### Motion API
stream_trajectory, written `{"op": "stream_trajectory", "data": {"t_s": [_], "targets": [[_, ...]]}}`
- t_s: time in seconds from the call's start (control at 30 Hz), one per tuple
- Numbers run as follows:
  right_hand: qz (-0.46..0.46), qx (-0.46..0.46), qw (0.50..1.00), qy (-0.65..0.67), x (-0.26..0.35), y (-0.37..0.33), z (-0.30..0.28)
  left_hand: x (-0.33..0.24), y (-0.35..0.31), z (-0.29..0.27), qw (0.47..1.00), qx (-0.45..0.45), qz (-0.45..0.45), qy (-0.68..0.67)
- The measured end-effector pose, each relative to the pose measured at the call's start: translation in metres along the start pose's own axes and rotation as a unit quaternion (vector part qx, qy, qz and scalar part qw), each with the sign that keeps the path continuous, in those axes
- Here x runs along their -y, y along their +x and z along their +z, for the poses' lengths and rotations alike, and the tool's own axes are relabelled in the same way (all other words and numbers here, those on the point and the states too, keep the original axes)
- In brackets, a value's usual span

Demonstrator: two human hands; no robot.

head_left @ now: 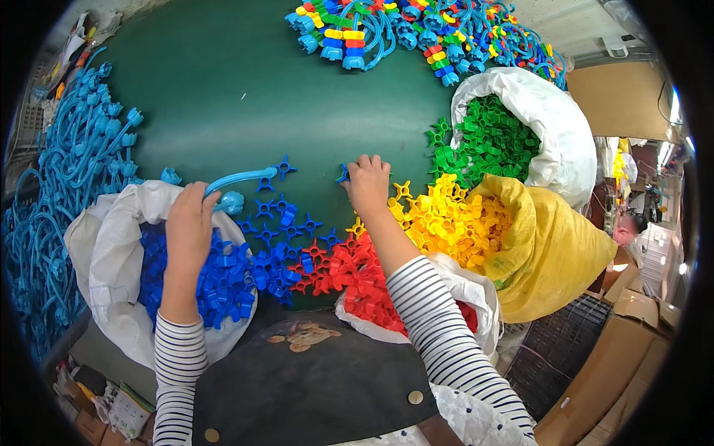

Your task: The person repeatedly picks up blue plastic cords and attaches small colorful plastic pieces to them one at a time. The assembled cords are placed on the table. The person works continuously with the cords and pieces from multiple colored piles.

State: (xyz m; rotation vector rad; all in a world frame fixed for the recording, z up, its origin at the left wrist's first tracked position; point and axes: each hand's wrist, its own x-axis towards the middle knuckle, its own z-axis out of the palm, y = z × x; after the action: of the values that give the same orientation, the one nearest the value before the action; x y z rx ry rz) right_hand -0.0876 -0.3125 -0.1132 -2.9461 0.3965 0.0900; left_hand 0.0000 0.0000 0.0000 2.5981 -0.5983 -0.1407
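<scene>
My left hand (195, 212) is closed around a light blue flexible tube (244, 177). The tube's free end points right over the green table, and a flower-shaped light blue cup (230, 202) hangs beside the fingers. My right hand (369, 183) pinches a small dark blue star-shaped plastic ring (343, 173) at the table surface, mostly covered by the fingertips. Loose blue rings (282, 204) lie between my hands, spilling from a white sack (111, 245) under my left forearm. Red rings (357, 279) and yellow rings (454, 223) are heaped near my right forearm.
Green rings (498, 137) fill a white sack (561, 134) at the right, behind a yellow sack (554, 249). Light blue tubes (67, 171) pile up along the left edge. Tubes strung with coloured rings (439, 56) lie at the far side of the green table (245, 97).
</scene>
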Motion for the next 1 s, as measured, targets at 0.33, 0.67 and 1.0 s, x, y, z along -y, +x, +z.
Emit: {"op": "stream_trajectory", "data": {"t_s": [0.33, 0.67, 1.0], "targets": [[-0.033, -0.002, 0.998, 0.055, -0.036, -0.073, -0.031, -0.041, -0.047, 0.035, 0.601, 0.047, -0.298, -0.74], [-0.111, 0.004, 0.993, -0.04, -0.041, -0.078, 0.001, -0.039, -0.076, 0.116, 0.419, 0.139, -0.463, -0.768], [-0.019, -0.104, 0.917, 0.385, 0.04, -0.091, -0.038, -0.038, -0.086, 0.112, 0.269, 0.183, -0.489, -0.809]]}}
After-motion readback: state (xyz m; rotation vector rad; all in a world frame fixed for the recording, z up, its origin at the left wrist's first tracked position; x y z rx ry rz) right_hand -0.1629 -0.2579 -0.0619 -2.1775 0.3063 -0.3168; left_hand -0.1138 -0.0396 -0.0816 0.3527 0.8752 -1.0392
